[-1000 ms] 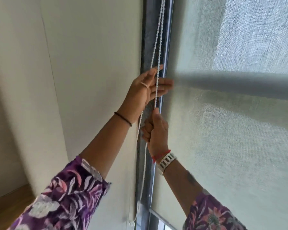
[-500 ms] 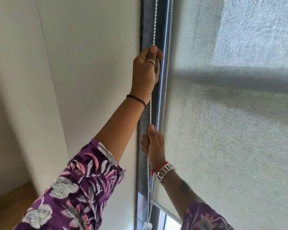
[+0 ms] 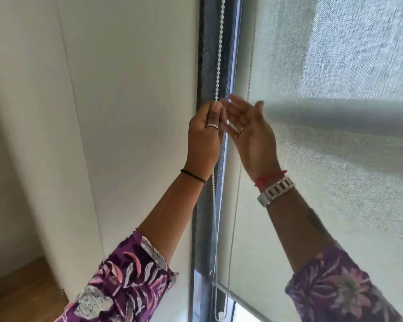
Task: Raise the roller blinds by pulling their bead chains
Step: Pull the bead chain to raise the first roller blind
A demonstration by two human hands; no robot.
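1. I stand in front of a plain cream wall at 9 o'clock, and a dark grey window frame goes straight up through the middle of my view.
2. At 3 o'clock hangs the pale grey woven roller blind. Its bottom bar is at about 5 o'clock, low down, and a bright strip of window shows under it.
3. The white plastic bead chain comes down from 12 o'clock in front of the frame. A second strand of it hangs just beside the edge of the blind, a little more to the right.
4. My left hand is in the centre, and its thumb and curled fingers pinch the front strand; the chain goes on below this hand toward 6 o'clock.
5. My right hand is just beside the left one, toward 3 o'clock. Its fingers are spread and nearly straight, the palm is turned to the chain, and it holds nothing.
6. On my right wrist are a silver metal watch band and a red thread; on the left wrist is a thin black band.
7. A brown wooden floor shows at 8 o'clock.
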